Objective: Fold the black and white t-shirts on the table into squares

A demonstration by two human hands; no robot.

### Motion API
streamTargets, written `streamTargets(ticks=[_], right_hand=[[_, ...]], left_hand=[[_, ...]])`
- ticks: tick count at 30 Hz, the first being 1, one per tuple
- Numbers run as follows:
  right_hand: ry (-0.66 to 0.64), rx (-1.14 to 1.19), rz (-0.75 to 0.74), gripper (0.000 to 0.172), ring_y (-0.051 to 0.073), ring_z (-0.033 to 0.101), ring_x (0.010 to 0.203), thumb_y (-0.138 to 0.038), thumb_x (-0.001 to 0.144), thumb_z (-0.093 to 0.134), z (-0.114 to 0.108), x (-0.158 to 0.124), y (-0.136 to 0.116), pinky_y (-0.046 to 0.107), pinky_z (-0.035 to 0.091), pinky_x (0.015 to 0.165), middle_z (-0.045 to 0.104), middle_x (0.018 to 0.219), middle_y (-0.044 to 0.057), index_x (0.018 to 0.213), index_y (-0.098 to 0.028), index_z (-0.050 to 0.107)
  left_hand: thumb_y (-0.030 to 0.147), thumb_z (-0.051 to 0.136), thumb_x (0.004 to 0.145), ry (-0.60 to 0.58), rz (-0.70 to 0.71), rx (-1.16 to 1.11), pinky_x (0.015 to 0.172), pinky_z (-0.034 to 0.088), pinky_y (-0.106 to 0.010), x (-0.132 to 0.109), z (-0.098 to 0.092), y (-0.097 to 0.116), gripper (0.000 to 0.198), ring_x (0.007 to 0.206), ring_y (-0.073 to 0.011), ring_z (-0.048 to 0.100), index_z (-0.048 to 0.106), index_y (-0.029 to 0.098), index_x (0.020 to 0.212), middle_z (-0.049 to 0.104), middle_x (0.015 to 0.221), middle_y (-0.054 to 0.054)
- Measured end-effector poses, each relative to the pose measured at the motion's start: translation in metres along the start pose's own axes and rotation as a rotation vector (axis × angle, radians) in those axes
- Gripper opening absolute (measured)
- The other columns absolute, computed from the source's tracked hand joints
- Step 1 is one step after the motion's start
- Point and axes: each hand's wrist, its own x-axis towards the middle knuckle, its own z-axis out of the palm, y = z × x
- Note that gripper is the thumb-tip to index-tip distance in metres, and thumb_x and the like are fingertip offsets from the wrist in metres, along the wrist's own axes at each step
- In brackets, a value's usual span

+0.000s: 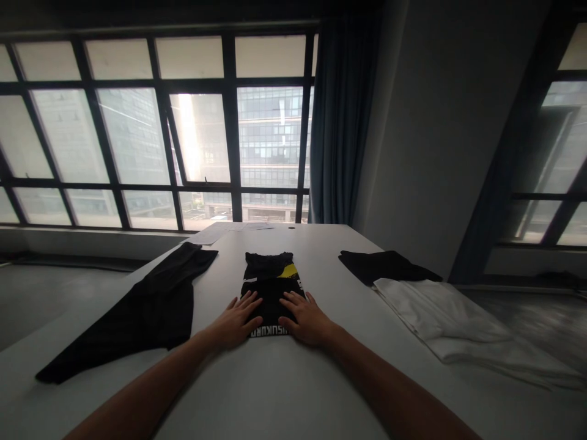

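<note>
A black garment [270, 287] with a yellow patch and white lettering lies folded into a narrow rectangle on the white table [293, 391]. It looks like a shirt, with its gathered end pointing away from me. My left hand [241, 319] rests flat on its near left side, fingers spread. Across from it, my right hand [306, 316] presses flat on the near right side, fingers also apart. White letters show along the near edge between my two thumbs. Part of the cloth is hidden beneath both palms.
Black trousers or similar dark clothing [147, 305] stretch along the table's left side. On the right lie a black folded garment [389, 267] and a white cloth garment [449, 318] overlapping it. Papers [208, 233] sit at the far left edge. Windows and a blue curtain [342, 122] stand beyond.
</note>
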Motion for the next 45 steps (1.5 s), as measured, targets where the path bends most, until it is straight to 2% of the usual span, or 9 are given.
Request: streamTargets(ticks=[7, 12, 18, 23, 29, 32, 39, 41, 45], right_hand=[[-0.105, 0.045, 0.041, 0.076, 0.026, 0.002, 0.151, -0.064, 0.095, 0.027, -0.003, -0.001, 0.005, 0.054, -0.003, 0.119, 0.009, 0.164, 0.008, 0.156, -0.019, 0.021], [-0.001, 0.094, 0.042, 0.055, 0.025, 0.019, 0.148, -0.045, 0.099, 0.034, -0.014, -0.006, 0.021, 0.052, 0.006, 0.12, 0.03, 0.159, 0.009, 0.148, -0.02, 0.042], [0.099, 0.036, 0.042, 0.05, 0.027, 0.042, 0.136, -0.008, 0.078, 0.056, -0.033, -0.015, 0.044, 0.047, 0.027, 0.116, 0.049, 0.147, 0.007, 0.125, -0.022, 0.066], [0.128, 0.034, -0.066, 0.037, 0.029, 0.051, 0.128, -0.008, 0.081, 0.055, -0.027, -0.01, 0.042, 0.045, 0.037, 0.11, 0.058, 0.137, 0.01, 0.112, -0.018, 0.073], [0.195, 0.058, -0.122, 0.028, 0.024, 0.062, 0.109, -0.009, 0.083, 0.053, -0.036, -0.012, 0.037, 0.04, 0.043, 0.102, 0.07, 0.113, 0.009, 0.099, -0.017, 0.075], [0.099, 0.208, -0.103, 0.029, 0.022, 0.065, 0.102, -0.011, 0.084, 0.052, -0.05, -0.024, 0.033, 0.036, 0.049, 0.093, 0.072, 0.108, 0.007, 0.1, -0.019, 0.074], [-0.406, 0.59, -0.167, 0.022, 0.018, 0.065, 0.086, -0.02, 0.076, 0.066, -0.079, -0.049, 0.025, 0.031, 0.051, 0.083, 0.071, 0.094, 0.004, 0.097, -0.015, 0.073], [-0.338, 0.721, -0.21, 0.025, 0.017, 0.064, 0.084, -0.026, 0.075, 0.07, -0.08, -0.045, 0.027, 0.031, 0.051, 0.082, 0.07, 0.093, 0.004, 0.096, -0.014, 0.072], [0.226, 0.786, 0.006, 0.036, 0.018, 0.064, 0.08, -0.042, 0.089, 0.057, -0.062, -0.021, 0.038, 0.031, 0.052, 0.075, 0.069, 0.097, 0.009, 0.107, -0.013, 0.067]], left_hand=[[0.06, 0.027, 0.098, -0.076, -0.072, 0.031, 0.119, 0.006, -0.056, 0.0, -0.002, 0.004, 0.069, 0.15, -0.0278, 0.005, 0.024, 0.021, 0.155, 0.013, 0.163, -0.012], [0.059, 0.039, 0.096, -0.134, 0.035, -0.117, 0.119, 0.007, -0.057, -0.012, -0.021, -0.017, 0.065, 0.15, -0.0291, 0.013, 0.03, 0.029, 0.153, 0.019, 0.162, -0.01], [0.043, 0.075, 0.076, -0.098, 0.145, -0.298, 0.114, 0.031, -0.052, -0.03, -0.042, -0.043, 0.051, 0.142, -0.033, 0.034, 0.066, 0.034, 0.125, 0.042, 0.154, -0.005], [0.034, 0.065, 0.086, -0.015, 0.134, -0.247, 0.108, 0.039, -0.047, -0.024, -0.037, -0.028, 0.025, 0.132, -0.0292, 0.048, 0.075, 0.03, 0.108, 0.058, 0.14, -0.005], [0.035, 0.058, 0.091, 0.064, 0.229, -0.317, 0.089, 0.052, -0.032, -0.023, -0.044, -0.015, 0.028, 0.101, -0.022, 0.067, 0.075, 0.021, 0.109, 0.074, 0.11, -0.008], [0.037, 0.058, 0.092, 0.014, 0.28, -0.41, 0.075, 0.053, -0.027, -0.028, -0.055, -0.004, 0.029, 0.082, -0.0185, 0.069, 0.075, 0.019, 0.106, 0.077, 0.094, -0.007], [0.045, 0.071, 0.082, -0.152, 0.378, -0.882, 0.058, 0.048, -0.025, -0.039, -0.067, 0.028, 0.033, 0.063, -0.0156, 0.063, 0.076, 0.012, 0.085, 0.072, 0.071, -0.006], [0.05, 0.072, 0.08, 0.009, 0.28, -1.024, 0.063, 0.051, -0.027, -0.033, -0.064, 0.03, 0.039, 0.068, -0.0175, 0.065, 0.075, 0.012, 0.088, 0.072, 0.076, -0.006], [0.062, 0.062, 0.083, 0.409, -0.064, -1.153, 0.071, 0.056, -0.034, -0.009, -0.045, 0.016, 0.066, 0.08, -0.0214, 0.069, 0.059, 0.013, 0.127, 0.073, 0.093, -0.009]])
